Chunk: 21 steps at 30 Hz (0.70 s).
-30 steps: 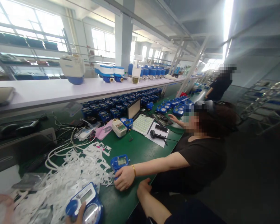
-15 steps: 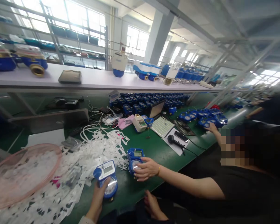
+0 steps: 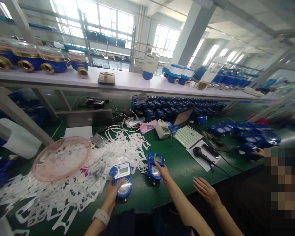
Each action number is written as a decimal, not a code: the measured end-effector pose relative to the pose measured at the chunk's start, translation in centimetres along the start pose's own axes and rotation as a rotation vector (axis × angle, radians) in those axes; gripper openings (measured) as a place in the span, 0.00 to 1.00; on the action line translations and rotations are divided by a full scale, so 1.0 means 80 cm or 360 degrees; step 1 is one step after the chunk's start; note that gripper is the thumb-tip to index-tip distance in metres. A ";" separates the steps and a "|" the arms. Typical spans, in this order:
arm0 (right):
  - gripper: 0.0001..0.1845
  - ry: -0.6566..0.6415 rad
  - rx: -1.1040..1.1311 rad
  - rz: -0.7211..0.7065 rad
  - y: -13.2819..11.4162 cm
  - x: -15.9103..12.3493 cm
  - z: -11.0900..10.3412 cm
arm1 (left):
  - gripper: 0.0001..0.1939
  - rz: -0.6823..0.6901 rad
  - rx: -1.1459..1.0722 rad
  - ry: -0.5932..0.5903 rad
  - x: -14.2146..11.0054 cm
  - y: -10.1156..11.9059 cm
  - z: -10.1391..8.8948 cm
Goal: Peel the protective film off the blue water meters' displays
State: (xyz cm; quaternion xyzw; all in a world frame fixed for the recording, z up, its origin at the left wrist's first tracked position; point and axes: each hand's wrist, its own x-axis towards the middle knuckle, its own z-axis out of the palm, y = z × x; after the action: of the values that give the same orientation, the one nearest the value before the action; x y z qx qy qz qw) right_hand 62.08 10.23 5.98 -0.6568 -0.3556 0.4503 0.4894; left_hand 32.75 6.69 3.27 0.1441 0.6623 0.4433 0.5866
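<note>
Down on the green table [image 3: 179,178] in the head view, the left hand [image 3: 113,192] is clamped around a white-faced meter [image 3: 126,186], thumb over its dial. Just to its right on the tabletop is a second blue meter [image 3: 154,169]; the right hand [image 3: 164,172] touches its right side, though I cannot tell how firmly the fingers close. White cut-out sheets [image 3: 123,147] litter the left half, around a pink round basket [image 3: 50,179]. A co-worker's hand [image 3: 207,192] is near the front edge. Beyond, a pale shelf [image 3: 127,82] carries brass-ended meters [image 3: 52,62], and bright windows [image 3: 167,39] flank a grey column [image 3: 195,32].
</note>
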 end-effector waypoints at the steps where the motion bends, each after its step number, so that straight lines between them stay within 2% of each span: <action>1: 0.18 -0.0013 0.0005 0.0029 0.003 0.005 0.021 | 0.14 0.0007 -0.0020 -0.0028 0.004 0.000 -0.010; 3: 0.28 -0.0041 0.0013 0.0104 0.009 0.011 0.050 | 0.19 0.0042 -0.0005 -0.0009 0.011 0.000 -0.030; 5: 0.41 -0.0089 0.0035 0.0171 0.015 0.008 0.067 | 0.23 0.0046 0.0043 0.0017 0.013 -0.001 -0.044; 6: 0.44 -0.0149 0.0061 0.0203 0.019 0.002 0.074 | 0.24 0.0036 0.0060 0.0018 0.012 -0.002 -0.048; 8: 0.44 -0.0318 0.0156 0.0253 0.028 -0.016 0.089 | 0.23 0.0033 0.0086 -0.0018 0.009 -0.005 -0.054; 11: 0.35 -0.0506 0.0327 0.0382 0.042 -0.045 0.111 | 0.21 0.0068 0.0088 -0.0063 0.000 -0.011 -0.059; 15: 0.30 -0.0544 0.0366 0.0459 0.054 -0.064 0.124 | 0.21 0.0124 0.0123 -0.0132 -0.012 -0.012 -0.063; 18: 0.30 -0.0557 0.0327 0.0450 0.057 -0.062 0.120 | 0.21 0.0218 0.0244 -0.0156 -0.017 -0.008 -0.058; 21: 0.31 -0.0534 0.0317 0.0452 0.061 -0.060 0.114 | 0.26 0.0206 0.0294 -0.0199 -0.020 -0.003 -0.057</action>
State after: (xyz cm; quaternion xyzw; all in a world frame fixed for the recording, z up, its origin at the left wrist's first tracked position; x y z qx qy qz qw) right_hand 51.97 7.51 1.43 -0.5645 -0.2899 0.6503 0.4176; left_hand 29.15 3.52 3.71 0.2672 0.6517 0.4076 0.5811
